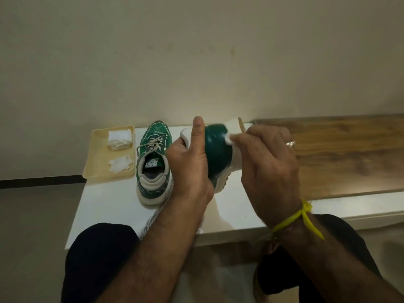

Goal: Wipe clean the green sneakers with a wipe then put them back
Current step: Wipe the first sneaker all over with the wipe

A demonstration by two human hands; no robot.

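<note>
Knees and forearms fill the near edge of our view, and past them we hold one green sneaker (216,154) lifted above the white table (113,206). Our left hand (188,162) is clamped on it from its left side, fingers wrapped out of sight behind the shoe, thumb standing straight up against the green upper. Our right hand (269,167), just right of the sneaker, has its fingertips pinched together on a white wipe (229,138) pressed to the green panel beside the pale sole edge.

We judge the shoe light but bulky: upper soft and yielding, sole stiff. So the firm sole and heel are the best places to hold, bracing against the wiping pressure. The smooth green panel looks glossy and may be slippery when damp.

Left of the held shoe, the second sneaker (153,162) stands on the table, laces tied. Beyond that, a cream tray (96,158) carries folded wipes (120,138) and crumpled ones (121,164).
</note>
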